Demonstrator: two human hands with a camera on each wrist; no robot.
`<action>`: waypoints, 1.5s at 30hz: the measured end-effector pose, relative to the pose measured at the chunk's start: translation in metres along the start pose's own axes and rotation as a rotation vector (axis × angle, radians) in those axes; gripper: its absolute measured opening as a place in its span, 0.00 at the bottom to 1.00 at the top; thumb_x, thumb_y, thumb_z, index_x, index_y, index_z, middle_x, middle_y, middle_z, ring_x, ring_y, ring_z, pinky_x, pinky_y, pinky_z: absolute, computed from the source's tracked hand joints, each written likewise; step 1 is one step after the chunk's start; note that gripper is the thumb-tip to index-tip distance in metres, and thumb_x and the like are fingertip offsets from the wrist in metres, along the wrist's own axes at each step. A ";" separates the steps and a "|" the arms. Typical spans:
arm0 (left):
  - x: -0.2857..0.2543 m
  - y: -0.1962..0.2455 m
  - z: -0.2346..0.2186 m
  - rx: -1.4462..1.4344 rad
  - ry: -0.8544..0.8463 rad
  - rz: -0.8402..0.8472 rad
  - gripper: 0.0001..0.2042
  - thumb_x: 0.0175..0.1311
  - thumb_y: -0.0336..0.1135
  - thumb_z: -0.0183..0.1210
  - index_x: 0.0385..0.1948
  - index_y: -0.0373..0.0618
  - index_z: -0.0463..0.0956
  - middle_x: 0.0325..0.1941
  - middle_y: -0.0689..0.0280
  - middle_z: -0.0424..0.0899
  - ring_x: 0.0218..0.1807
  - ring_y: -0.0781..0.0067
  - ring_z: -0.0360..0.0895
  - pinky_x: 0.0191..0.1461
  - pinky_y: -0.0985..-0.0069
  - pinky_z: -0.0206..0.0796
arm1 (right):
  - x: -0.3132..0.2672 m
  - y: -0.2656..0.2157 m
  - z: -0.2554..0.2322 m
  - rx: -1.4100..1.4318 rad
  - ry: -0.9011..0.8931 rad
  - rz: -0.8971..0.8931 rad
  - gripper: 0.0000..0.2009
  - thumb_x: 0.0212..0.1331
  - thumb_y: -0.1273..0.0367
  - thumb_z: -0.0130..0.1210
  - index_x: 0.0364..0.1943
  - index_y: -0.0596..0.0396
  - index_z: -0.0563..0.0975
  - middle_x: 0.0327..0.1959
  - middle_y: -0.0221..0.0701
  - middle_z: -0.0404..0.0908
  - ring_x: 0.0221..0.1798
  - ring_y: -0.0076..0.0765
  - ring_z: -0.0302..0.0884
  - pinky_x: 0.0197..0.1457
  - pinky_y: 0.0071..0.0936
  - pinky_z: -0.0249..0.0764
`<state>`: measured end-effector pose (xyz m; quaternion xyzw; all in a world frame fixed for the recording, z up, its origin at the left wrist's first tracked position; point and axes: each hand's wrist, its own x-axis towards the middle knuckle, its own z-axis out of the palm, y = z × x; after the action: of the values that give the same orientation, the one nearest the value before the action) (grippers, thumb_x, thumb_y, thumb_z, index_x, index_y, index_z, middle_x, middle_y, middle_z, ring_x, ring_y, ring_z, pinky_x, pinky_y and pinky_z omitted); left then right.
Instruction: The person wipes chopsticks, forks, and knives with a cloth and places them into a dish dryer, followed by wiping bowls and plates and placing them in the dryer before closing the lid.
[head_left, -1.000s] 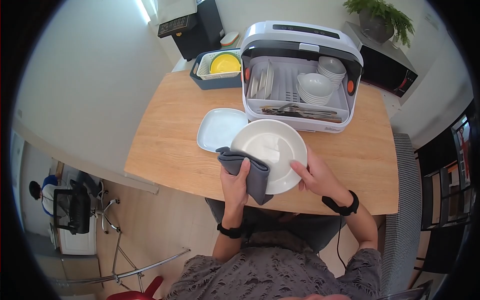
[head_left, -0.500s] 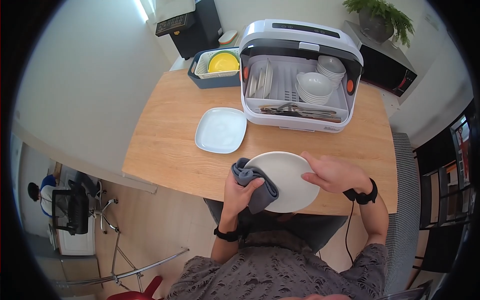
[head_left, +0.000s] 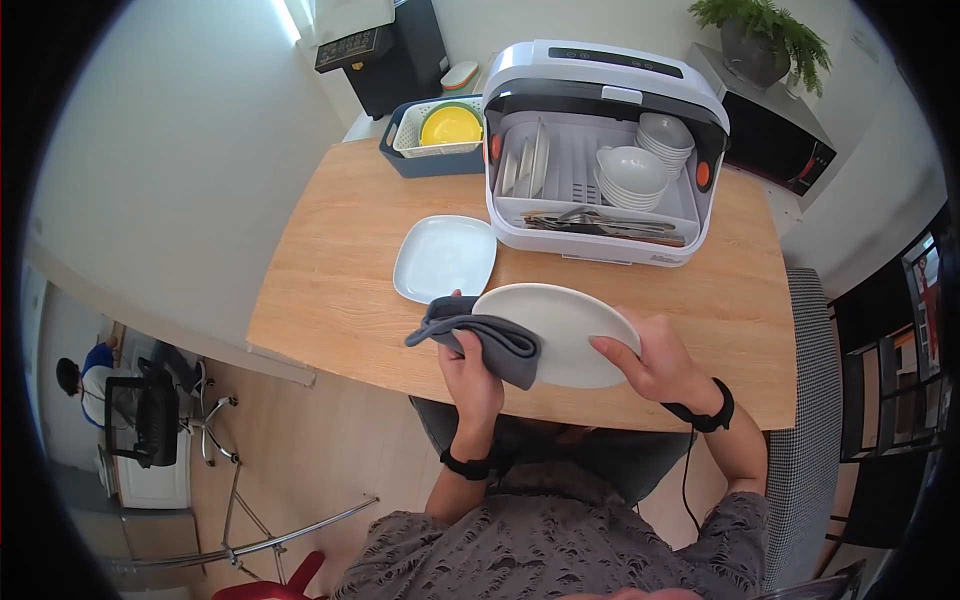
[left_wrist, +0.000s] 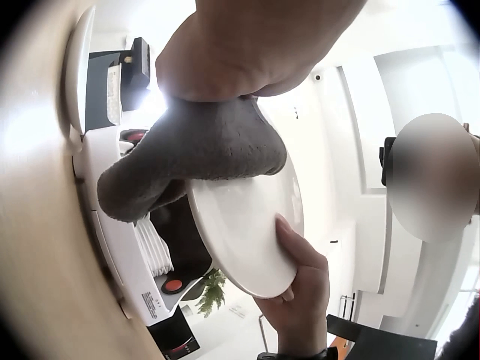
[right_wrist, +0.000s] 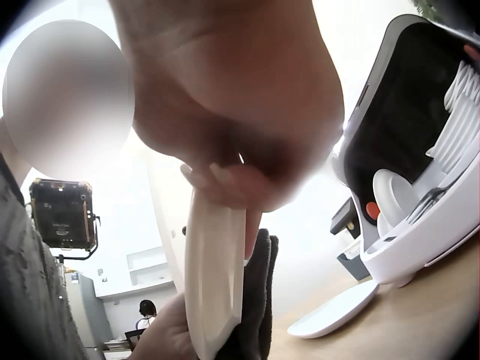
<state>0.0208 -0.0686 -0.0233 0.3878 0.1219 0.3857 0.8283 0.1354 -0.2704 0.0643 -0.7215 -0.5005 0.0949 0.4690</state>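
My left hand [head_left: 474,388] grips a folded dark grey cloth [head_left: 505,350] around the left edge of a round white plate [head_left: 572,338]. Opposite it, my right hand [head_left: 660,362] pinches the plate's right rim, thumb on the side toward the head camera. The plate is held tilted over the near part of the table. In the left wrist view the cloth [left_wrist: 202,142] drapes over the plate's rim, and the right hand's fingers [left_wrist: 300,251] show at the far edge. Seen from the right wrist, the plate [right_wrist: 214,277] is nearly edge-on with the cloth behind it.
A pale squarish plate [head_left: 445,262] lies on the wooden table [head_left: 330,250]. Behind it stands an open white dish cabinet [head_left: 600,243] with plates, stacked bowls [head_left: 632,175] and cutlery. Left of that sits a blue bin [head_left: 440,168] with a yellow bowl [head_left: 452,126].
The plate swung down and toward the body, then came back up and tilted to a narrower shape. Both hands moved with it, and the cloth shifted left along its edge.
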 end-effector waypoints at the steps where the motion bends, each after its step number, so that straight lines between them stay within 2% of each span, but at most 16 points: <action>1: 0.002 0.006 0.004 -0.081 0.012 -0.019 0.23 0.78 0.43 0.47 0.67 0.39 0.61 0.66 0.57 0.71 0.63 0.67 0.73 0.66 0.68 0.69 | -0.003 -0.005 -0.001 -0.069 0.037 -0.027 0.14 0.68 0.67 0.54 0.53 0.61 0.77 0.32 0.45 0.83 0.29 0.49 0.82 0.33 0.32 0.75; 2: 0.006 0.010 0.006 -0.109 0.082 -0.062 0.24 0.80 0.50 0.40 0.68 0.43 0.62 0.66 0.58 0.72 0.62 0.65 0.74 0.67 0.64 0.69 | -0.005 -0.008 -0.001 -0.137 0.074 -0.054 0.14 0.68 0.68 0.55 0.52 0.60 0.77 0.32 0.45 0.83 0.29 0.48 0.82 0.33 0.32 0.75; 6: 0.018 0.012 -0.027 -0.558 -0.038 -0.427 0.29 0.79 0.54 0.38 0.72 0.43 0.56 0.69 0.59 0.71 0.68 0.63 0.70 0.72 0.60 0.64 | -0.009 -0.005 0.002 -0.447 0.270 -0.266 0.17 0.58 0.72 0.57 0.52 0.57 0.78 0.35 0.42 0.85 0.28 0.42 0.82 0.30 0.30 0.74; 8: 0.003 0.004 -0.034 -0.560 -0.250 -0.365 0.28 0.80 0.55 0.35 0.70 0.45 0.59 0.70 0.60 0.70 0.70 0.62 0.67 0.73 0.60 0.62 | -0.005 0.003 0.010 -0.633 0.353 -0.415 0.19 0.53 0.72 0.56 0.52 0.54 0.79 0.38 0.41 0.85 0.26 0.37 0.80 0.28 0.27 0.72; 11: -0.002 0.005 -0.028 -0.566 -0.430 -0.371 0.28 0.79 0.56 0.36 0.70 0.46 0.60 0.71 0.60 0.68 0.73 0.60 0.63 0.75 0.60 0.59 | -0.005 0.000 0.016 -1.100 0.158 -0.479 0.21 0.52 0.71 0.53 0.54 0.52 0.79 0.45 0.43 0.85 0.23 0.28 0.75 0.27 0.22 0.68; 13: -0.001 0.018 -0.010 -0.574 -0.504 -0.412 0.29 0.79 0.57 0.38 0.71 0.47 0.59 0.72 0.58 0.66 0.74 0.60 0.61 0.76 0.60 0.56 | -0.005 0.006 0.022 -1.176 0.118 -0.496 0.22 0.54 0.70 0.52 0.56 0.52 0.79 0.47 0.44 0.84 0.23 0.25 0.71 0.27 0.19 0.66; 14: -0.001 0.028 0.001 -0.633 -0.356 -0.565 0.24 0.79 0.50 0.45 0.68 0.44 0.64 0.68 0.57 0.72 0.69 0.61 0.69 0.72 0.64 0.64 | -0.005 0.009 0.025 -1.214 0.100 -0.504 0.22 0.56 0.69 0.51 0.57 0.51 0.78 0.48 0.45 0.84 0.22 0.23 0.70 0.27 0.18 0.66; 17: 0.005 0.000 -0.022 -0.507 -0.059 -0.827 0.19 0.76 0.41 0.53 0.62 0.41 0.69 0.59 0.59 0.80 0.58 0.65 0.79 0.62 0.68 0.74 | -0.006 0.012 0.029 -1.236 0.012 -0.574 0.23 0.56 0.69 0.52 0.59 0.51 0.78 0.48 0.45 0.84 0.23 0.24 0.71 0.28 0.18 0.67; 18: 0.001 0.011 0.002 -0.317 0.038 -0.794 0.16 0.72 0.34 0.59 0.56 0.40 0.72 0.51 0.62 0.84 0.47 0.70 0.84 0.53 0.72 0.79 | -0.005 0.015 0.031 -1.224 0.010 -0.612 0.22 0.57 0.69 0.52 0.59 0.51 0.78 0.47 0.45 0.84 0.23 0.24 0.71 0.28 0.18 0.67; 23: 0.001 0.001 -0.007 -0.176 -0.003 -0.659 0.17 0.70 0.31 0.59 0.57 0.37 0.70 0.50 0.59 0.82 0.49 0.69 0.83 0.53 0.71 0.78 | -0.002 0.015 0.030 -1.137 -0.069 -0.660 0.24 0.56 0.66 0.58 0.59 0.51 0.77 0.50 0.45 0.83 0.28 0.26 0.75 0.31 0.20 0.72; 26: 0.004 0.019 0.000 -0.095 -0.035 -0.490 0.19 0.68 0.30 0.59 0.58 0.35 0.69 0.51 0.57 0.81 0.49 0.69 0.83 0.53 0.72 0.78 | 0.012 -0.005 0.012 -0.773 -0.192 -0.506 0.28 0.53 0.61 0.64 0.60 0.53 0.76 0.56 0.45 0.79 0.37 0.30 0.78 0.38 0.26 0.76; 29: 0.013 0.036 -0.009 -0.071 -0.090 -0.408 0.22 0.64 0.27 0.61 0.59 0.33 0.67 0.52 0.56 0.80 0.50 0.68 0.82 0.53 0.72 0.79 | 0.019 -0.003 -0.001 -0.555 0.032 -0.417 0.32 0.53 0.55 0.67 0.61 0.55 0.74 0.60 0.45 0.76 0.45 0.38 0.79 0.48 0.30 0.77; 32: 0.015 0.047 -0.020 -0.065 -0.175 -0.415 0.24 0.61 0.24 0.63 0.60 0.33 0.66 0.53 0.56 0.80 0.50 0.67 0.82 0.52 0.71 0.79 | 0.020 0.014 0.005 -0.372 0.208 0.062 0.28 0.63 0.55 0.62 0.62 0.57 0.73 0.59 0.41 0.77 0.49 0.36 0.79 0.56 0.30 0.75; 35: 0.013 0.050 -0.017 -0.069 -0.214 -0.393 0.25 0.61 0.25 0.64 0.60 0.34 0.66 0.53 0.57 0.80 0.50 0.67 0.82 0.53 0.71 0.79 | 0.018 0.031 0.008 0.582 -0.145 0.341 0.26 0.70 0.55 0.56 0.63 0.59 0.72 0.57 0.34 0.79 0.54 0.30 0.78 0.60 0.29 0.73; 38: 0.012 0.048 -0.017 -0.058 -0.219 -0.388 0.26 0.60 0.26 0.65 0.60 0.34 0.66 0.52 0.57 0.80 0.50 0.67 0.82 0.53 0.71 0.79 | 0.017 0.020 0.001 0.661 -0.253 0.429 0.24 0.73 0.56 0.52 0.63 0.59 0.72 0.53 0.30 0.81 0.53 0.23 0.78 0.57 0.28 0.76; 45: 0.006 0.043 -0.001 -0.132 -0.114 -0.267 0.24 0.64 0.27 0.63 0.60 0.35 0.65 0.54 0.57 0.79 0.52 0.68 0.81 0.54 0.70 0.78 | 0.007 0.007 0.027 0.953 0.010 0.459 0.22 0.74 0.57 0.50 0.61 0.60 0.72 0.50 0.31 0.83 0.51 0.24 0.82 0.54 0.29 0.83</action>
<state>0.0009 -0.0463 0.0082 0.3343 0.0995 0.2568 0.9013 0.1268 -0.2495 0.0460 -0.5198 -0.2285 0.4088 0.7145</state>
